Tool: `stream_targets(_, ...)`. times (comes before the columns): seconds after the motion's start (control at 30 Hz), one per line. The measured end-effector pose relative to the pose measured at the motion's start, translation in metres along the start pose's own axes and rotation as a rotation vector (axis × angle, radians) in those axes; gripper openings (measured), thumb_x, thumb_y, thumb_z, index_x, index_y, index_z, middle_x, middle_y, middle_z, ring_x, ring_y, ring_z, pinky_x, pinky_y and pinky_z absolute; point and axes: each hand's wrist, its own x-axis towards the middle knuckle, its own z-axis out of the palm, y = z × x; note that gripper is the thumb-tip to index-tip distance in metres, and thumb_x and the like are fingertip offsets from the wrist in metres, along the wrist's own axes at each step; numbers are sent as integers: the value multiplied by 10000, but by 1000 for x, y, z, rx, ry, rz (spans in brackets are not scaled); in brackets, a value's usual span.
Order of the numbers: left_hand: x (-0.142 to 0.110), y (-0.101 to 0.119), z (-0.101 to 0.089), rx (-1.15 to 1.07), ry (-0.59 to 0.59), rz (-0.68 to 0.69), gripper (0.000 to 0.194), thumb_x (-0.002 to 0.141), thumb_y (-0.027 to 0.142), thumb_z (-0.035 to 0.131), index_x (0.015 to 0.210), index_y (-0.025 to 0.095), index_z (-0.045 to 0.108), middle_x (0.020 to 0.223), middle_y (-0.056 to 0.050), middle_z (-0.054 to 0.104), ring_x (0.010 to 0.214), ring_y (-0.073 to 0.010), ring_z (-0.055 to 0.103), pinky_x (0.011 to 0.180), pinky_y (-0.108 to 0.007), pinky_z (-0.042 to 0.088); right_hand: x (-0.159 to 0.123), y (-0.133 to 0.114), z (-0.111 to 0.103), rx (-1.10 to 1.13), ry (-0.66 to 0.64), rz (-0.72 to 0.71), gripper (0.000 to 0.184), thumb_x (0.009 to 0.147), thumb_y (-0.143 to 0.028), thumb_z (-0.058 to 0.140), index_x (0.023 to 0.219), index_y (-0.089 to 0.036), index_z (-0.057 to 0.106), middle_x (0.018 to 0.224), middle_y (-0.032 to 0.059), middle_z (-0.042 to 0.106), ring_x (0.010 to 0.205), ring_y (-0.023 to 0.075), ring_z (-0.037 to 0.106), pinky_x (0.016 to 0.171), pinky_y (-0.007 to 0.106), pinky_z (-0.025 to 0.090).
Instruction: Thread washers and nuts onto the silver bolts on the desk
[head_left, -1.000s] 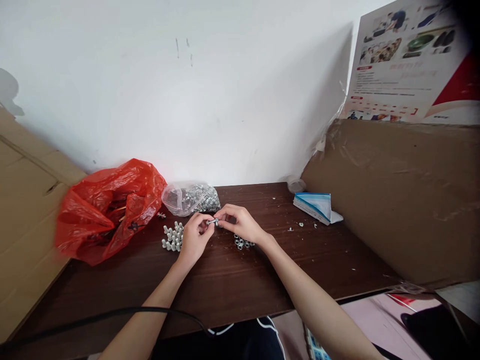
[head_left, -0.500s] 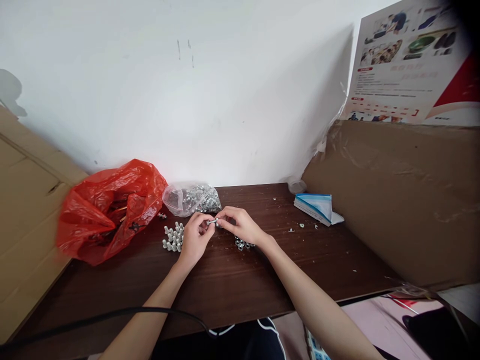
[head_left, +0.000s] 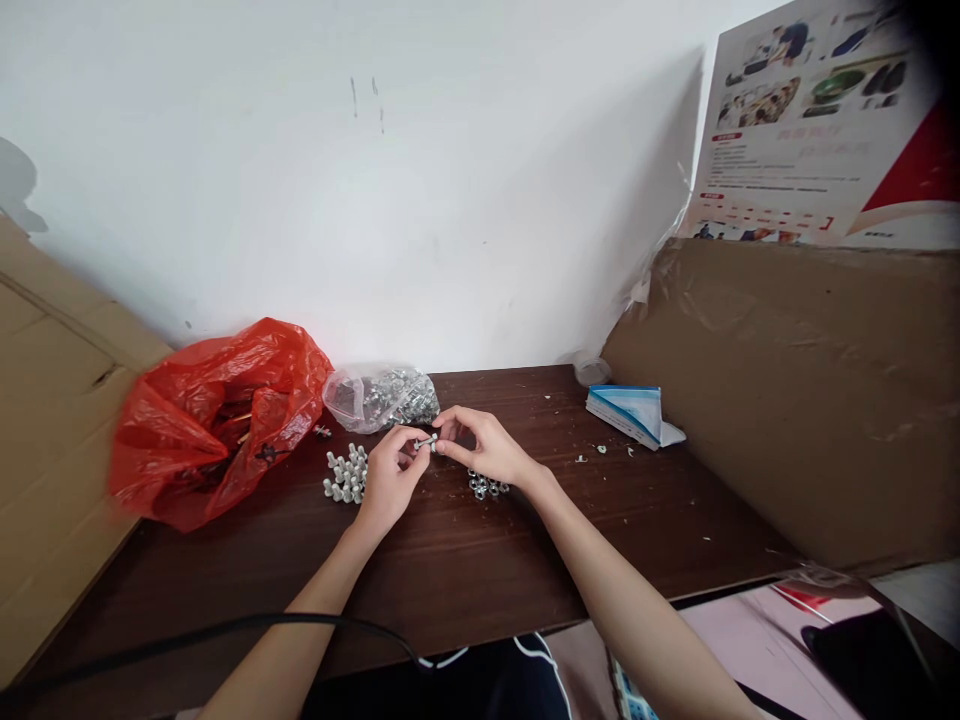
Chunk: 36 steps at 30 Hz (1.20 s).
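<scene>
A small bolt point(head_left: 426, 441) is held above the dark wooden desk point(head_left: 450, 560), just in front of the clear bag of metal parts point(head_left: 382, 396). It is pinched at one end by the fingers of the left hand point(head_left: 386, 475) and at the other by the thumb and forefinger of the right hand point(head_left: 480, 445), so that both hands meet over it; whether a nut sits on the bolt is too small to tell. To the left of the bolt, a cluster of bolts standing on their heads point(head_left: 345, 474) is seen on the desk, just beside the left hand. Under the right hand, a little heap of loose nuts point(head_left: 486, 487) lies on the desk. Further left of the clear bag, a crumpled red plastic bag point(head_left: 214, 415) is found, touching a cardboard sheet point(head_left: 45, 440). Well to the right of the bolt, a blue and white packet point(head_left: 634, 412) rests near a brown cardboard wall point(head_left: 810, 400).
</scene>
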Motion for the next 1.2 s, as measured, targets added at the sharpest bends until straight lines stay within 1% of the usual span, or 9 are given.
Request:
stream_targets(0.1,0,-1,1,1,0,-4,115,832,248,558,893,176,623,872,-36,605,733,-126,554,567,-196,467,0,1,1,-60,-18,-28,214,909,-375,533,926,-173,599,839,32,617,748,143,566,666,249,431)
stream_targets(0.2,1,-1,1,0,-1,-9,115,834,255,557,884,173,620,870,-36,605,739,-128,557,575,-199,469,1,0,0,-167,-10,-25,330,953,-399,441,793,-167,611,774,34,610,735,148,558,684,266,415)
stream_targets(0.4,1,-2,1,2,-15,-8,126,840,258,551,903,176,624,889,-41,614,768,-134,566,581,-198,468,1,1,-2,-90,15,-27,281,864,-393,607,1055,-187,591,840,19,637,758,149,584,691,259,431)
stream_targets(0.47,1,-2,1,3,-10,-7,126,840,262,552,898,176,624,882,-41,615,766,-134,567,577,-195,467,1,1,-1,-127,4,-41,228,909,-383,540,887,-175,631,797,23,629,752,146,575,714,266,423)
stream_targets(0.57,1,-2,1,7,-6,-10,123,837,262,556,889,173,623,871,-41,614,754,-131,567,576,-194,468,1,1,-1,-180,14,-10,358,942,-402,470,723,-166,626,689,15,599,709,143,558,711,272,405)
stream_targets(0.7,0,-2,1,10,-18,-4,124,836,253,555,902,174,624,879,-41,615,736,-125,567,573,-194,469,2,-1,-1,-21,-38,22,266,867,-411,597,1001,-181,610,788,6,634,709,138,576,634,239,417)
stream_targets(0.87,1,1,1,20,-36,23,114,833,249,554,880,174,625,848,-36,605,706,-119,553,542,-185,458,1,0,-2,-98,-29,33,376,954,-408,438,745,-158,627,722,30,623,717,147,570,709,272,417)
stream_targets(1.03,1,2,0,37,-39,8,122,837,248,547,890,170,625,873,-39,615,687,-111,553,539,-186,450,1,-1,0,48,-59,36,252,860,-384,608,1011,-185,580,782,1,619,701,133,570,637,237,426)
stream_targets(1.2,1,2,0,39,-38,6,130,839,265,552,888,169,625,859,-34,613,676,-109,553,546,-189,447,0,-2,2,23,-79,32,216,909,-382,534,959,-174,567,803,10,622,695,130,555,639,236,417)
